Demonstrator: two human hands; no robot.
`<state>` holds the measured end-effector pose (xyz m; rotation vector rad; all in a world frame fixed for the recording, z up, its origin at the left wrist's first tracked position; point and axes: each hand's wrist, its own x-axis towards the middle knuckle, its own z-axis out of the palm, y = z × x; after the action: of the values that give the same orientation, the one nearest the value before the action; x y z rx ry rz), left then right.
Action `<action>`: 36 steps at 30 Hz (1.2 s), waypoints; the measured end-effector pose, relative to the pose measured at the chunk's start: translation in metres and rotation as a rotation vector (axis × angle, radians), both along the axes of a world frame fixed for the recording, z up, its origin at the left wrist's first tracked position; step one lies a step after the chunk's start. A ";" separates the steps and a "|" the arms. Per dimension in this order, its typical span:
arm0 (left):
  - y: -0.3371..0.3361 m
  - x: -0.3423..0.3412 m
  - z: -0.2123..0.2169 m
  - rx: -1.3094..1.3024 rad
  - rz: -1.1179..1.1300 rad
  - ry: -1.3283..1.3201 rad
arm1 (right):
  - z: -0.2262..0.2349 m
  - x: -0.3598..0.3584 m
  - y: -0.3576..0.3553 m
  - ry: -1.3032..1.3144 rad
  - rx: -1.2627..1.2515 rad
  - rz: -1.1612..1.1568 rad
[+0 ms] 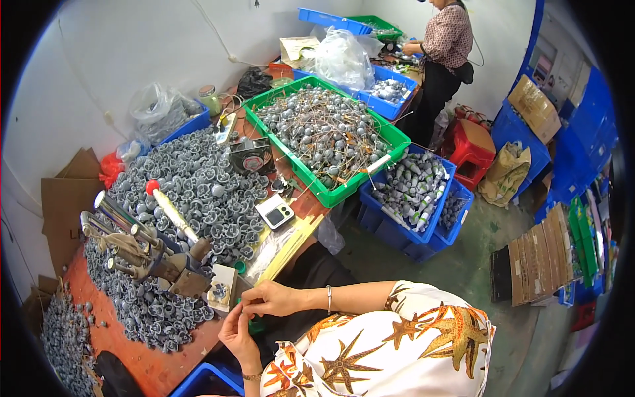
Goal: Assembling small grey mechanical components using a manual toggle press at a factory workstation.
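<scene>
Over the front edge of the red table, my left hand (239, 337) and my right hand (270, 299) meet at their fingertips. Both are closed in a pinch; whatever lies between the fingers is too small to make out. Just beyond them stands a metal hand press (162, 255), its lever topped with a red ball. A small grey part sits on the pale block (221, 288) at its base, close to my fingers. Around the press spreads a big heap of grey cup-shaped plastic parts (192, 178). A small green cap (239, 266) lies by the block.
A white phone (275, 212) lies right of the heap. Behind it, a green tray (331, 198) holds grey balls with wires. Blue crates (423, 248) of grey-white pieces stand to the right. A person (448, 53) works at the far end near a red stool (473, 147).
</scene>
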<state>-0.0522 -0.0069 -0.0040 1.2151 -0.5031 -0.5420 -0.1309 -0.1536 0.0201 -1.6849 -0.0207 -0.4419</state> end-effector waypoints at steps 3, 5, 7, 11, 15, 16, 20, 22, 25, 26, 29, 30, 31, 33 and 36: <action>-0.003 0.002 0.006 -0.007 0.081 -0.006 | -0.006 0.001 -0.003 0.046 -0.068 -0.042; -0.002 0.007 0.004 -0.114 0.095 0.054 | -0.007 0.001 0.000 0.036 -0.059 -0.033; 0.001 0.006 0.005 -0.072 0.062 0.016 | -0.009 0.002 0.002 0.031 -0.046 -0.024; 0.001 0.007 0.010 0.086 0.027 -0.110 | -0.010 0.002 -0.003 0.026 -0.025 -0.007; -0.008 0.002 0.017 0.186 0.126 -0.542 | -0.024 0.004 -0.010 0.293 0.660 0.215; -0.010 0.003 0.018 0.205 0.136 -0.751 | -0.019 0.004 -0.012 0.393 0.815 0.244; -0.001 0.002 0.019 0.235 0.235 -1.017 | -0.022 0.010 -0.006 0.466 1.072 0.316; 0.007 0.008 0.023 0.300 0.437 -1.102 | -0.020 0.010 -0.009 0.349 0.925 0.215; 0.022 0.017 0.029 0.252 0.675 -0.722 | -0.027 0.012 -0.021 0.269 0.487 0.027; 0.027 0.024 0.028 0.249 0.697 -0.727 | -0.029 0.011 -0.024 0.249 0.449 0.022; 0.053 0.040 0.020 0.366 0.706 -0.639 | -0.030 0.022 -0.016 0.150 0.337 0.012; 0.054 0.045 0.021 0.550 0.699 -0.973 | -0.026 0.024 -0.017 0.176 0.076 -0.078; 0.054 0.046 0.031 0.759 0.657 -1.297 | -0.024 0.027 -0.013 0.077 -0.126 -0.152; 0.028 0.029 0.052 0.813 0.604 -1.333 | -0.020 0.034 -0.010 0.115 -0.195 -0.122; 0.015 0.017 0.051 0.603 0.253 -1.008 | -0.010 0.036 -0.005 0.129 -0.093 0.045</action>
<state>-0.0350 0.0080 0.0472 2.0880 -1.0505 0.2133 -0.0945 -0.1585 0.0103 -1.7980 0.0151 -0.3018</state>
